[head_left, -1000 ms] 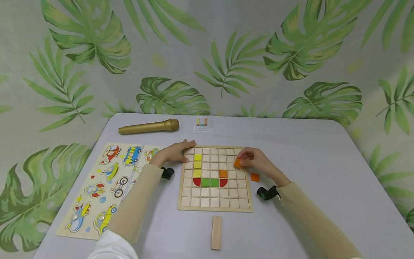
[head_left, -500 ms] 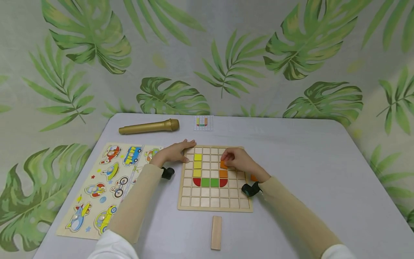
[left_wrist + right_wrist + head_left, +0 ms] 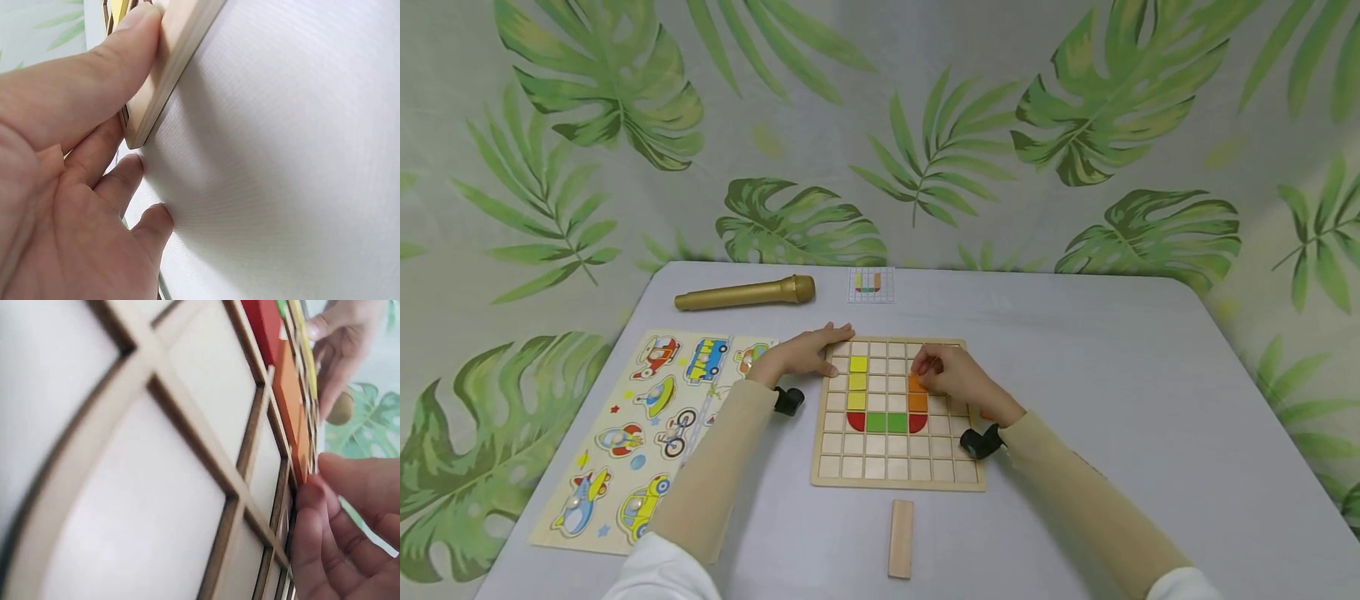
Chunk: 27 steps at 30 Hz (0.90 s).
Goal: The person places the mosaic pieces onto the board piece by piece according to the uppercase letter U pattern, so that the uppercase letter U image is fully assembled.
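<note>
My right hand (image 3: 955, 372) pinches a square orange tile (image 3: 916, 384) at a cell of the wooden grid board (image 3: 898, 485). In the right wrist view this tile (image 3: 302, 447) lies in line with another orange tile (image 3: 286, 387), fingertips right at its edge. Below them in the head view come a red rounded tile (image 3: 917, 423), two green tiles (image 3: 887, 423) and a second red one. Several yellow tiles (image 3: 857, 382) form a column on the left. My left hand (image 3: 801, 352) rests at the board's upper left corner, thumb (image 3: 134, 37) on the rim, fingers extended.
Another orange tile (image 3: 987, 413) lies right of the board, mostly hidden by the right wrist. A plain wooden block (image 3: 902, 539) lies in front. Left is a picture puzzle board (image 3: 617, 392); behind are a gold microphone (image 3: 745, 293) and a pattern card (image 3: 871, 285).
My right hand has moved left across the board with the orange tile, then lowered it into line above the other orange one. My left hand has stayed put.
</note>
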Tool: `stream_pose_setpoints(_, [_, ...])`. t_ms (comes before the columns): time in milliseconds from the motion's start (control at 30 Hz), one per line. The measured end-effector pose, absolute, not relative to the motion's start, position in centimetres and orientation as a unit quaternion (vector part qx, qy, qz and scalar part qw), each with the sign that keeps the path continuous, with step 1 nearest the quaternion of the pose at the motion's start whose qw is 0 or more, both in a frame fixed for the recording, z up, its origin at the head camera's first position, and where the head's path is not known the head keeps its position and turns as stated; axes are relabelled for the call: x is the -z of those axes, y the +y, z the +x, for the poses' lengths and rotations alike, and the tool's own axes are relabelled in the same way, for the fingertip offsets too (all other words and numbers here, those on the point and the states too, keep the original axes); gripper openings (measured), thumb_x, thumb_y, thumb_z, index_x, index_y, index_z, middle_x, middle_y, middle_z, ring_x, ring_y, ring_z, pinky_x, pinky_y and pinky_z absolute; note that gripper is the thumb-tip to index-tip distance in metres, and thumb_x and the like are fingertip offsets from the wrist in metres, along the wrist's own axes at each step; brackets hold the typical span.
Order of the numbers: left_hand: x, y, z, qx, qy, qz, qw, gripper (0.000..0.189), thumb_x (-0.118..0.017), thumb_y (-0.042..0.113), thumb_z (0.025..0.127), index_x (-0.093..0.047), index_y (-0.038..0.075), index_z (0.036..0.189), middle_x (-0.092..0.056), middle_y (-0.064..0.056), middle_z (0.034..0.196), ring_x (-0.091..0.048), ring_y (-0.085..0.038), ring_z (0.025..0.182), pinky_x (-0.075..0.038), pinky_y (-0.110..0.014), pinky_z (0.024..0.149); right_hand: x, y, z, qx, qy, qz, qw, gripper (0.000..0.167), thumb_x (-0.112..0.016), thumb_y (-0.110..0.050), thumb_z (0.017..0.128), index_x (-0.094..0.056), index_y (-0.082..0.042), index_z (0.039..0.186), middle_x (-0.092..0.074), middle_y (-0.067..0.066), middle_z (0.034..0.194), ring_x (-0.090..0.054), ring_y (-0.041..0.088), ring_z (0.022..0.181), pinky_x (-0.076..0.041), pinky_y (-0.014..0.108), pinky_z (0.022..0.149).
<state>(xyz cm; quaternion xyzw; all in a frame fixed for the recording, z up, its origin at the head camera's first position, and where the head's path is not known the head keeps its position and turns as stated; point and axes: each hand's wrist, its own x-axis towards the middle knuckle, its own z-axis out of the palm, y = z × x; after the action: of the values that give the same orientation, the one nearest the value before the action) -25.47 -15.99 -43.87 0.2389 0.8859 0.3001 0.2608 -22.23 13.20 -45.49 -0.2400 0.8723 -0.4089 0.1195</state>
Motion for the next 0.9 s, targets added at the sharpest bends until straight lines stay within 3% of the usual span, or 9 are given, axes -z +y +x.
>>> stream_pose_setpoints(167, [44.0, -15.9, -25.5, -0.298, 0.886, 0.241, 0.261, 0.074, -0.066, 0.01, 0.09, -0.026, 0.008, 0.152, -0.015, -0.007, 0.158, -0.002, -0.031, 0.144, -0.008, -0.053, 0.113, 45.5, 14.7, -22.1, 0.473, 0.846, -0.202, 0.138, 0.009, -0.065, -0.001, 0.088, -0.066, -0.001, 0.097, -0.064, 0.006, 0.088, -0.057, 0.02, 0.078, -0.048, 0.03, 0.071])
stream_pose_setpoints(400, [44.2, -16.0, -25.7, -0.296, 0.887, 0.241, 0.261, 0.075, -0.066, 0.01, 0.089, -0.025, 0.009, 0.152, -0.014, -0.006, 0.158, -0.002, -0.03, 0.145, -0.008, -0.052, 0.113, 45.9, 17.9, -22.0, 0.529, 0.822, -0.146, 0.154, 0.02, -0.064, -0.01, 0.092, -0.063, 0.003, 0.107, -0.063, 0.012, 0.096, -0.057, 0.02, 0.084, -0.048, 0.025, 0.072])
stream_pose_setpoints(900, [44.3, -16.0, -25.6, -0.297, 0.887, 0.24, 0.26, 0.074, -0.066, 0.009, 0.09, -0.025, 0.009, 0.152, -0.014, -0.005, 0.159, -0.001, -0.029, 0.145, -0.006, -0.053, 0.113, 45.6, 23.7, -20.9, 0.533, 0.831, -0.076, 0.141, 0.034, -0.065, -0.021, 0.092, -0.06, 0.005, 0.114, -0.064, 0.017, 0.102, -0.055, 0.021, 0.08, -0.048, 0.029, 0.066])
